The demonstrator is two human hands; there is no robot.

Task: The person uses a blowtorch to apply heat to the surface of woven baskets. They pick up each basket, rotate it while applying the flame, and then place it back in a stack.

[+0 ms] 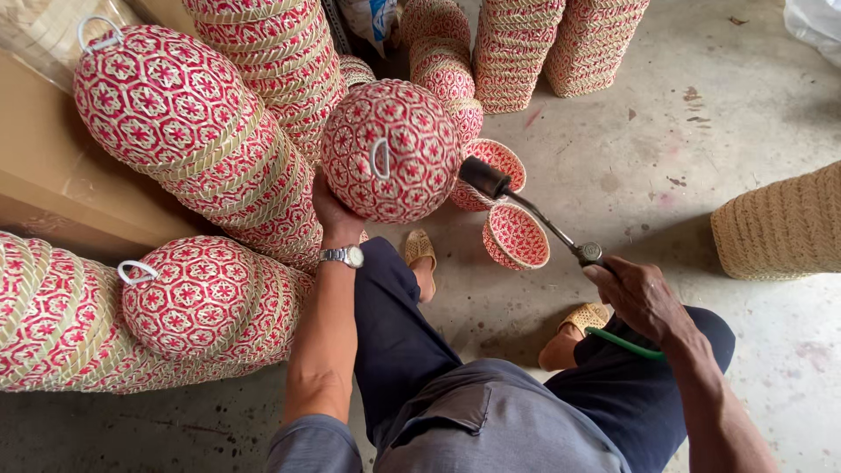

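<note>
Basket lid (391, 149), domed, woven red and straw, held up in front of knees over concrete floor (666, 158). Stacks of the same lids (188, 131) on left, two small bowls (515, 235) beyond. Left hand (335, 213) cupped under rim, gripping. Right hand (644, 296) closed round torch (534, 213), nozzle beside lid. Looks light, stiff, scorchable; hold by rim or white loop (380, 159).

Open concrete floor (666, 131) fills the middle right of the frame, so a hand could pass freely there, hemmed only by the tan woven basket (780, 223) at the right edge and the tall stacks of baskets (561, 44) along the top. The whole left side is blocked by leaning rows of red-and-straw woven lids (201, 158). At centre, two small open baskets (515, 235) sit on the floor just behind the torch nozzle (482, 178), narrowing the gap.
</note>
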